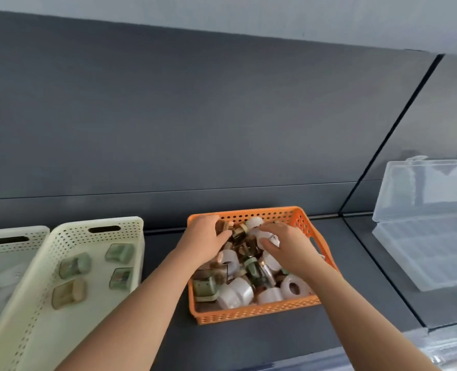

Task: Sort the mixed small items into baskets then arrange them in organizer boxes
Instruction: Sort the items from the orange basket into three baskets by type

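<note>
Head view: mixed small items (238, 274) are being kept in the orange basket (248, 314) on the bench (157, 245); a brown item (223, 226) is being gripped by the left hand (203, 236), a white roll (271, 239) by the right hand (291, 250).

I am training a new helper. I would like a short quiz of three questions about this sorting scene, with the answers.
1. True or false: the left hand and the right hand are both in the orange basket.
2. How many small items lie in the cream basket nearest the orange one? A) two B) four C) seven
3. Fill the gap: the lid of the clear organizer box on the right is ____.
Key: 1 true; 2 B; 3 open.
</note>
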Tool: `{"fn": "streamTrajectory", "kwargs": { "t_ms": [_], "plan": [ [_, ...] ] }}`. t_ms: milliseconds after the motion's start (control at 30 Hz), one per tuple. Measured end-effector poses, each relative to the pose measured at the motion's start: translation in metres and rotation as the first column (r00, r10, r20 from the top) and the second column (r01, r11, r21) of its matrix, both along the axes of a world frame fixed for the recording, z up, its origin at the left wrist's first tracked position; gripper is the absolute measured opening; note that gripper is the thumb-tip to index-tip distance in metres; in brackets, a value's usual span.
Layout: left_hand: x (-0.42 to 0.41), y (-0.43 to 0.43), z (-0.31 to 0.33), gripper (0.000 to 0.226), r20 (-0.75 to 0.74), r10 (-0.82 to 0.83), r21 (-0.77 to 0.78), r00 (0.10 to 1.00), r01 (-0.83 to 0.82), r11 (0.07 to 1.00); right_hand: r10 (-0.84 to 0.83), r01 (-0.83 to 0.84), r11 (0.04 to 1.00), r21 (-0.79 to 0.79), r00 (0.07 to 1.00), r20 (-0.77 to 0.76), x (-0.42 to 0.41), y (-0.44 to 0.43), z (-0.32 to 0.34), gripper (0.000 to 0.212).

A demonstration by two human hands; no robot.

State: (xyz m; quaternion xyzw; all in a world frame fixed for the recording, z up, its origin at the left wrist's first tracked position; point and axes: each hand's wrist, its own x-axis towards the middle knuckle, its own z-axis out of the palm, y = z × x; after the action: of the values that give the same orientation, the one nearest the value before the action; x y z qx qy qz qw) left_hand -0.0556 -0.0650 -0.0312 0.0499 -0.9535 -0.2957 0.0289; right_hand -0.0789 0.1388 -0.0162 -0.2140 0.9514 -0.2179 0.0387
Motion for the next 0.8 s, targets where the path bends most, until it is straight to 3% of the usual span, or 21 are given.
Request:
{"fn": "streamTrajectory", "kwargs": {
  "t_ms": [100, 200, 467, 600, 800],
  "plan": [
    [-0.024, 0.009, 0.000, 0.034, 0.004, 0.123, -0.130, 0.992, -0.122, 0.984, 0.029, -0.029, 0.999, -0.022, 1.000, 0.012, -0.020, 0.003, -0.006, 0.033],
    [-0.030, 0.011, 0.000, 0.030, 0.021, 0.166, -0.132, 0.986, -0.161, 0.978, 0.073, -0.072, 0.997, -0.025, 0.996, 0.044, -0.038, -0.003, -0.010, 0.034],
    [0.003, -0.012, -0.001, 0.048, 0.032, 0.244, 0.273, 0.969, -0.243, 0.931, 0.261, -0.285, 0.953, 0.100, 0.944, 0.202, -0.055, -0.009, -0.012, 0.045],
    [0.026, -0.009, -0.001, 0.045, -0.004, 0.277, 0.364, 0.961, -0.257, 0.895, 0.294, -0.310, 0.932, 0.188, 0.950, 0.108, -0.046, -0.013, -0.021, 0.048],
    [0.055, -0.004, -0.001, 0.040, -0.032, 0.359, 0.521, 0.933, -0.291, 0.802, 0.315, -0.306, 0.941, 0.146, 0.948, -0.045, -0.030, -0.018, -0.027, 0.040]
  ]
}}
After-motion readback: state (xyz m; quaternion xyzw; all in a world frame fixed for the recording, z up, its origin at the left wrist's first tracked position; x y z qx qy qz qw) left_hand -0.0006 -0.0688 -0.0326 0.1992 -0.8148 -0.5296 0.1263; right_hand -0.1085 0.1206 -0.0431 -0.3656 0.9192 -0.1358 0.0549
